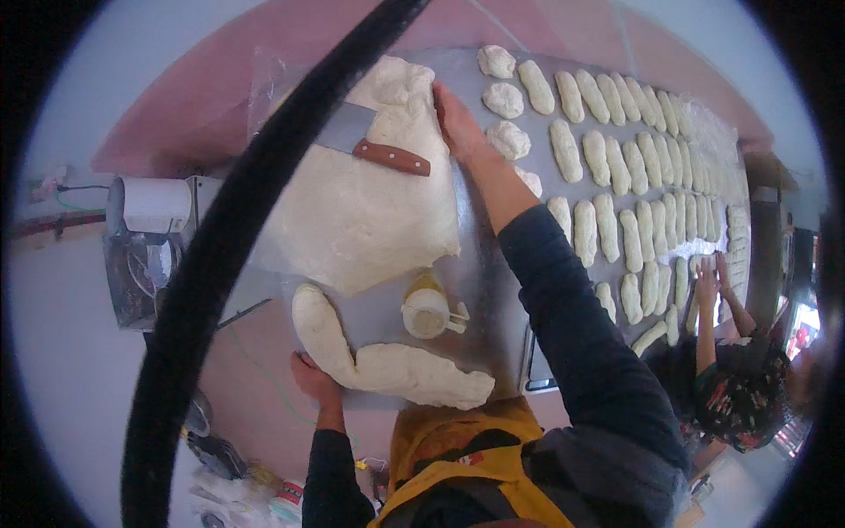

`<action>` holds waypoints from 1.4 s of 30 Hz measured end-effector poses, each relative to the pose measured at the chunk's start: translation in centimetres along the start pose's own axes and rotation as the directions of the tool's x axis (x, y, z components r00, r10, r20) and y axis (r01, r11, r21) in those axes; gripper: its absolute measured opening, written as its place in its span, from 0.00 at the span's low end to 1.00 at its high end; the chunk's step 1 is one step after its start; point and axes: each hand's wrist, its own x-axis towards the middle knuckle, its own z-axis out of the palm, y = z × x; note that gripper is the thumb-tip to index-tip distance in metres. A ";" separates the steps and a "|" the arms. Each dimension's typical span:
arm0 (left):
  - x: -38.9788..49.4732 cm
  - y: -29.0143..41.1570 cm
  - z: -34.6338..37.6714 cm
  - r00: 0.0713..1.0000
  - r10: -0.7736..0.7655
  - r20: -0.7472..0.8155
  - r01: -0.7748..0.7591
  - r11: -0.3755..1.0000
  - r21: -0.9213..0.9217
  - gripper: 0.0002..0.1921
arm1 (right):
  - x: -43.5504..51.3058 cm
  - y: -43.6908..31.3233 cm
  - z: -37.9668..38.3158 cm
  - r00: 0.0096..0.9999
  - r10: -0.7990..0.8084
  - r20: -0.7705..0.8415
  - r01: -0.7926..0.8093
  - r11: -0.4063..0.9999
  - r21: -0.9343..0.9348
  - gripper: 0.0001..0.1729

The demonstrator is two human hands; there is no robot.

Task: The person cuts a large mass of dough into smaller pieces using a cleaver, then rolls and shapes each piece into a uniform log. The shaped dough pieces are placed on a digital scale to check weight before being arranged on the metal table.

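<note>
A large slab of pale dough (370,211) lies on the metal table, with a wide-bladed cleaver (393,157) resting on it, its wooden handle to the right. My right hand (455,122) lies against the slab's upper right edge, its fingertips partly hidden. Nearer my body, a thick bent roll of dough (409,373) lies by the table's front edge. My left hand (315,379) touches the left side of this roll near its bend; some fingers are hidden beneath or behind it. Between slab and roll stands a white handled cup (424,313).
Rounded dough lumps (503,100) and rows of long dough pieces (585,234) cover the table's right part. At far right a co-worker's hands (708,280) are over the dough. A machine (155,244) stands left. A black strap crosses the view.
</note>
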 end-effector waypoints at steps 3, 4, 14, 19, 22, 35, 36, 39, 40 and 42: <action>0.2 1.5 -1.3 0.989 -0.067 0.134 0.070 0.997 -0.022 0.24 | -0.9 -1.6 -0.8 0.996 0.088 0.016 -0.088 0.996 0.017 0.35; 0.1 2.5 -1.9 0.980 -0.107 0.166 0.108 0.994 -0.001 0.24 | -2.4 -2.3 -0.3 0.990 0.100 0.096 -0.102 0.995 0.020 0.34; 0.2 3.2 -1.6 0.999 0.037 -0.027 -0.040 0.995 -0.090 0.18 | -8.6 1.0 -2.7 0.945 0.270 0.184 -0.326 0.750 0.575 0.28; -0.3 2.9 -1.5 0.999 -0.003 -0.043 0.000 0.998 -0.057 0.17 | -15.3 -4.3 -4.7 0.957 0.278 -0.085 -0.225 0.893 0.391 0.22; -0.5 2.6 -1.7 0.998 0.031 -0.050 -0.034 0.998 -0.055 0.17 | -24.1 -7.9 -6.5 0.959 0.274 -0.077 -0.262 0.955 0.135 0.19; -0.1 1.9 -1.7 0.985 0.019 0.173 0.001 0.994 -0.110 0.19 | -50.5 -5.7 -13.4 0.917 0.190 -0.352 -0.393 0.264 -0.881 0.53; -0.2 1.7 -1.9 0.987 0.023 0.159 -0.008 0.995 -0.096 0.19 | -50.8 -4.7 -14.2 0.902 0.197 -0.384 -0.428 0.295 -0.854 0.55; 0.7 0.6 -1.0 0.994 0.062 0.094 -0.047 0.987 -0.153 0.20 | -50.8 -3.9 -15.8 0.891 0.230 -0.392 -0.451 0.346 -0.823 0.55; 1.0 -0.2 -1.1 0.994 0.088 0.059 -0.072 0.971 -0.230 0.20 | -51.1 -4.1 -16.3 0.912 0.193 -0.362 -0.409 0.355 -0.841 0.53; 1.3 -1.9 -1.9 0.989 0.149 -0.010 -0.146 0.951 -0.271 0.20 | -51.8 -4.2 -17.3 0.942 0.111 -0.318 -0.336 0.359 -0.871 0.50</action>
